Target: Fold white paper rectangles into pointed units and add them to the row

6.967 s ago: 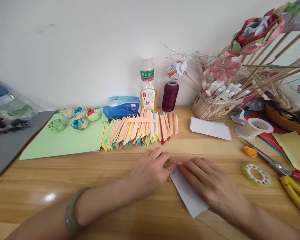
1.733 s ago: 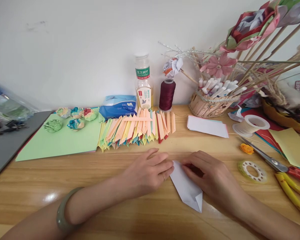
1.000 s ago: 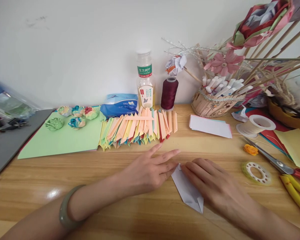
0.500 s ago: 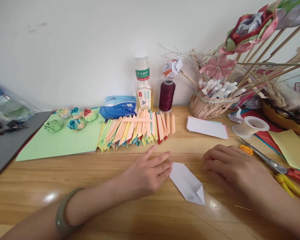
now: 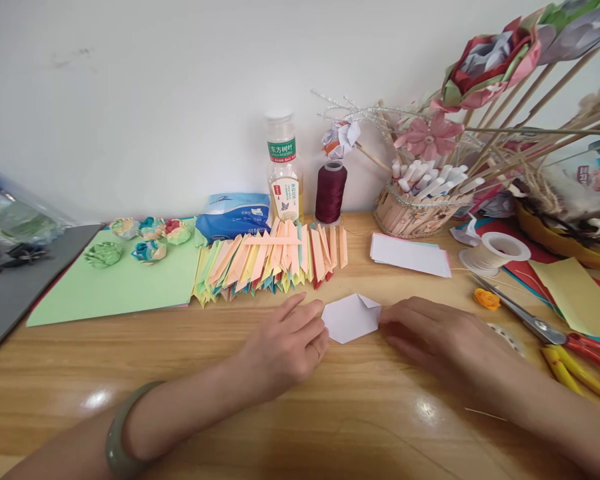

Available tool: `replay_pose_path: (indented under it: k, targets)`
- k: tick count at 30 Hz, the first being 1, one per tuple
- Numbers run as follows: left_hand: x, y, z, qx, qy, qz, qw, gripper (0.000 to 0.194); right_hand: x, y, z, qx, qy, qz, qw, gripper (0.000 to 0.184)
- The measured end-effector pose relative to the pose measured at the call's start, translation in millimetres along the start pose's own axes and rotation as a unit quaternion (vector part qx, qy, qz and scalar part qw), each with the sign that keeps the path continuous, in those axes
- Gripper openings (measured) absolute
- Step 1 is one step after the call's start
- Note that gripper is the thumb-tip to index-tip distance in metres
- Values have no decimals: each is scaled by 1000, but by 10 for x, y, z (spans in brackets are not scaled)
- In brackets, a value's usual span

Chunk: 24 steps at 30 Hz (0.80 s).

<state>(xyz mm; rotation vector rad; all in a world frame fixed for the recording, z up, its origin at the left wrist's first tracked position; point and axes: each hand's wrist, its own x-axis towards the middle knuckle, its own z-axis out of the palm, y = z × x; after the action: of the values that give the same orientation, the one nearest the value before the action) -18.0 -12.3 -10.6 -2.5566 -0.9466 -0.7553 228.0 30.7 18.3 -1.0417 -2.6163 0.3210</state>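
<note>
At the left of the table (image 5: 190,413), we have paper flowers (image 5: 149,251) resting on a green sheet (image 5: 115,290). Just beside it stands a blue tissue pack (image 5: 234,215), with a pile of folded paper strips (image 5: 267,257) in front and a clear bottle (image 5: 283,173) upright behind the pile. Our left hand (image 5: 290,340), palm down, has its fingers a little apart and bent, the tips touching the left end of the folded white paper (image 5: 351,321); our thumb is hidden, so we cannot tell whether that grip pinches. The paper lies on the table between our hands, a small flap folded over at its upper right. Behind it stands a dark red thread spool (image 5: 331,193). Our right hand (image 5: 440,340) has its grip closed, fingertips together, pinching the paper's right corner. Beyond that hand are a stack of white slips (image 5: 409,255) and a basket (image 5: 415,212) of white-capped pens (image 5: 433,179). Farther right we have a pale spool (image 5: 495,252), a small orange flower (image 5: 487,299), and scissors (image 5: 543,328) beside a yellow-handled tool (image 5: 583,375), near a yellow sheet (image 5: 577,293).
</note>
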Motion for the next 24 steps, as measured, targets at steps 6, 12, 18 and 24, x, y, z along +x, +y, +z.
replay_pose_path:
  k: [6, 12, 18, 24]
  targets:
    - [36, -33, -3, -27, -49, 18, 998, 20, 69, 27, 37, 19, -28, -54, 998, 21]
    - [54, -49, 41, -29, -73, 16, 997, 17, 48, 94, 78, 63, -67, -33, 995, 18]
    - [90, -27, 57, -49, -31, -13, 998, 21, 67, 145, 51, 73, -108, -38, 991, 12]
    - [115, 12, 17, -148, -10, -138, 979, 17, 78, 132, 104, 63, -39, -86, 994, 16]
